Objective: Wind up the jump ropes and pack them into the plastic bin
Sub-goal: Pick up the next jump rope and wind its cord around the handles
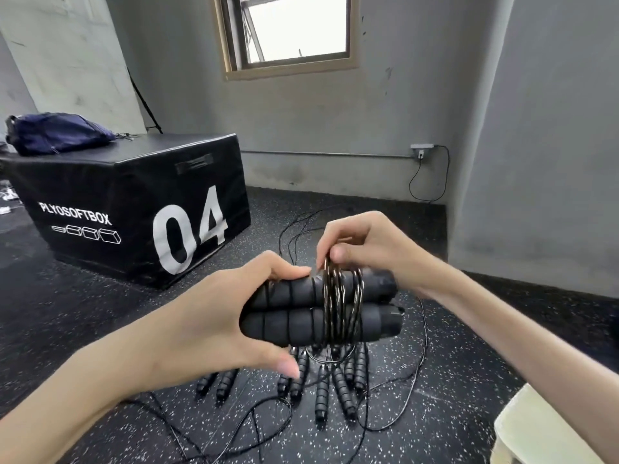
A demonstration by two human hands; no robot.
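Fingers first: your left hand [214, 316] curls thumb and fingers round the left ends of two black foam handles [321, 308], held side by side and level in mid-air; your right hand [363, 246] pinches the thin black cord [340, 296] at the top of the coils, fingertips narrow on it. Cord is wrapped several turns round both handles, right of their middle.

Largest down:
- Floor [485, 346]: dark rubber, white-flecked.
- Plyo box [134, 209]: black, marked "PLYOSOFTBOX" and "04", upper left, well apart from your hands.
- Window [294, 28]: in the grey wall, top centre.
- Blue bag [57, 132]: lying on top of the plyo box, at its far left.
- Pale plastic bin [542, 430]: only a corner shows, bottom right, beside your right forearm.
- Loose jump ropes [321, 390]: several ribbed black handles fanned on the floor directly below your hands, cords trailing across the floor around them, unwound.
- Wall outlet [422, 152]: right of centre, a thin cable looping down from it.
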